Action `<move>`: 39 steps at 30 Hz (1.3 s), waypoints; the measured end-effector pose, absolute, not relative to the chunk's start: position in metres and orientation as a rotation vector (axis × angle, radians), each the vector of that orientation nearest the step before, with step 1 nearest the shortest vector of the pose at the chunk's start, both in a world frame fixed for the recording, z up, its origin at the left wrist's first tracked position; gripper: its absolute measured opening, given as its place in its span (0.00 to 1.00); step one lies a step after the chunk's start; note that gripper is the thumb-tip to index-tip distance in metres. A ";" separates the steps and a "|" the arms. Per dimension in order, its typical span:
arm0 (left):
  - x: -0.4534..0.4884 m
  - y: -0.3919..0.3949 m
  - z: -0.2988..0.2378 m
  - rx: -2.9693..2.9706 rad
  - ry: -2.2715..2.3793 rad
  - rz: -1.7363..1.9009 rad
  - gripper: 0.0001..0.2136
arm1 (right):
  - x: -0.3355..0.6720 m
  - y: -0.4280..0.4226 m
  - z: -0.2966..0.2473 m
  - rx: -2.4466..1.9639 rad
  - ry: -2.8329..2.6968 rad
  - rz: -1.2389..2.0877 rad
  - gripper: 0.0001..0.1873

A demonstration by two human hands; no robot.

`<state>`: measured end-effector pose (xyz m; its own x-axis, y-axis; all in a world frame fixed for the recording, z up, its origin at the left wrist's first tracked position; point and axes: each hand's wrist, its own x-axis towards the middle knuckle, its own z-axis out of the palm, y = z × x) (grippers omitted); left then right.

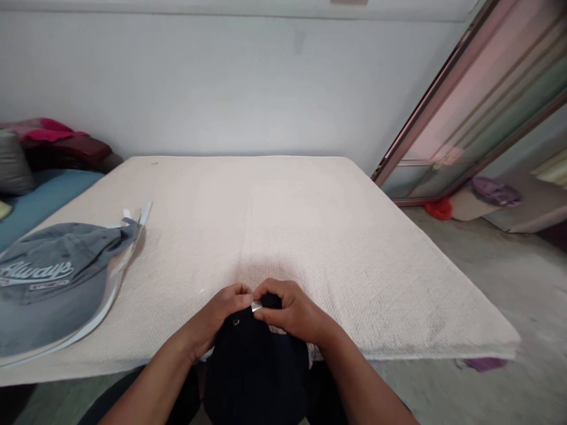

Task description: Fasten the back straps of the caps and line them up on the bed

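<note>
A black cap (257, 372) rests at the near edge of the table, low in the middle of the view. At its upper rim a small silvery buckle (256, 306) shows between my two hands. My left hand (225, 313) is closed on the cap's strap, its thumb beside the buckle. From the other side, my right hand (287, 310) pinches the strap by the buckle, thumb below and fingers above. A dark strip of strap shows inside its curl. The hands almost touch at the fingertips. Much of the strap is hidden under the fingers.
Several stacked caps, the top one grey with white lettering (57, 283), lie at the left. A cream textured cloth (274, 206) covers the table. Behind it stands a white wall (221, 88). A glass sliding door (443, 130) is at the right, and a blue mattress (66, 183) at the far left.
</note>
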<state>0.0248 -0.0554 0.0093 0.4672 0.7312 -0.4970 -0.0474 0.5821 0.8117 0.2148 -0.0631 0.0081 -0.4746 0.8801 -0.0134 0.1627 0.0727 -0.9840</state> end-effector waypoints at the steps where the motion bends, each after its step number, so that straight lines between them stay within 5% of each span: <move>1: 0.026 -0.056 0.010 0.811 0.988 0.520 0.08 | 0.215 -0.063 0.008 -1.042 -1.718 1.458 0.07; 13: 0.020 -0.054 0.010 0.652 0.920 0.536 0.07 | 0.239 -0.060 0.004 -0.905 -1.331 1.900 0.15; 27: 0.017 -0.050 0.007 0.563 0.843 0.603 0.08 | 0.241 -0.059 0.004 -0.986 -1.262 1.952 0.12; 39: 0.020 -0.045 0.009 0.302 0.887 0.647 0.12 | 0.241 -0.041 -0.005 -1.052 -0.480 1.790 0.14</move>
<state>0.0196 -0.0455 0.0088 0.4599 0.6361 -0.6196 -0.3964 0.7714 0.4978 0.2413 -0.0412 -0.0049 -0.1583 0.8819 -0.4440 -0.5416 -0.4535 -0.7078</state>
